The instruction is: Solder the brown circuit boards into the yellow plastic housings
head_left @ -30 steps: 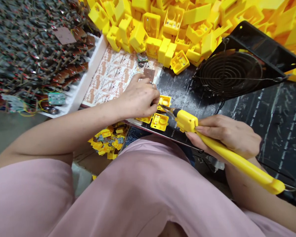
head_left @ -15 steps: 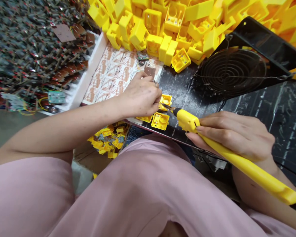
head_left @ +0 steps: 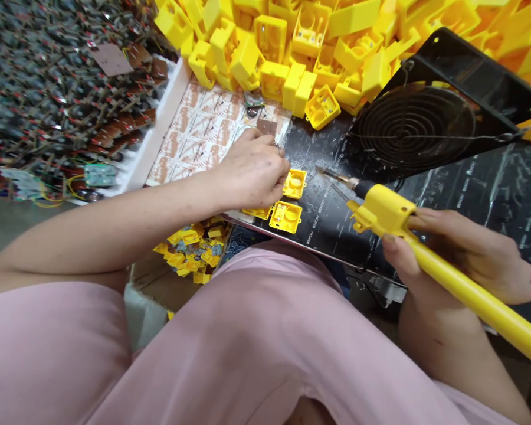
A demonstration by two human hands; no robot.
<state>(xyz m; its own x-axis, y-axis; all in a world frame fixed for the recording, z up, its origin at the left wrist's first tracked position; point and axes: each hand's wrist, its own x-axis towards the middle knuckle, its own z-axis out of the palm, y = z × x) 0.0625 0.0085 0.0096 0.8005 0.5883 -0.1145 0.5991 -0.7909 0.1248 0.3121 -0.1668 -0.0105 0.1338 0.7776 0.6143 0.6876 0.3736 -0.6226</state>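
Observation:
My right hand [head_left: 464,254] is wrapped round a yellow soldering iron [head_left: 393,209] with a trigger-like guide at its front. The metal tip points left over the black bench top, apart from any part. My left hand [head_left: 259,171] is closed, fingers curled down, at the left edge of a small open yellow housing [head_left: 295,183]. What its fingertips hold is hidden under the hand. Just below lies a second open yellow housing [head_left: 285,216] with a round perforated recess. A third yellow housing [head_left: 259,212] is partly covered by my wrist.
Yellow cases [head_left: 274,79] are heaped along the back. A black fan [head_left: 418,127] stands at the right. Many circuit boards with wires [head_left: 71,100] fill the left side behind a white rim [head_left: 166,118]. Below the bench edge, a box [head_left: 159,283] contains yellow pieces.
The soldering iron has moved right and back, its tip leaving the upper housing. My right hand has shifted right with it. My left hand stays nearly in place.

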